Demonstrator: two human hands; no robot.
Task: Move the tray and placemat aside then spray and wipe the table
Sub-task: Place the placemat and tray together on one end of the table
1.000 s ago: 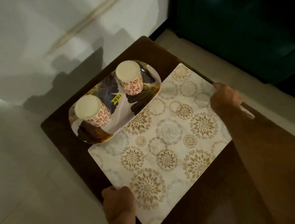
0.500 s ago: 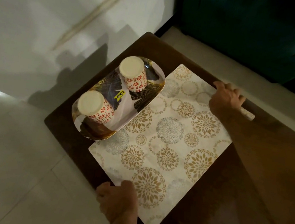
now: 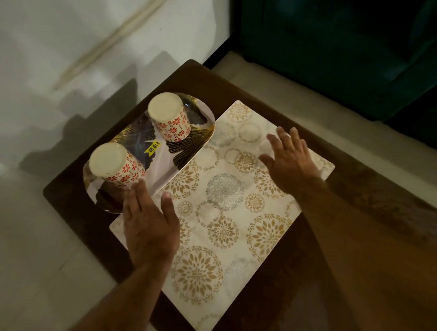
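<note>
My left hand [image 3: 150, 228] is spread wide at lower centre of the frame, its grip holding nothing, fingertips at the near end of the tray [image 3: 155, 158]. My right hand [image 3: 291, 157], also splayed and empty, is over the far part of the placemat [image 3: 222, 214]. The tray, carrying two upturned cups [image 3: 168, 116], overlaps the placemat's left edge on the dark tabletop [image 3: 364, 263].
</note>
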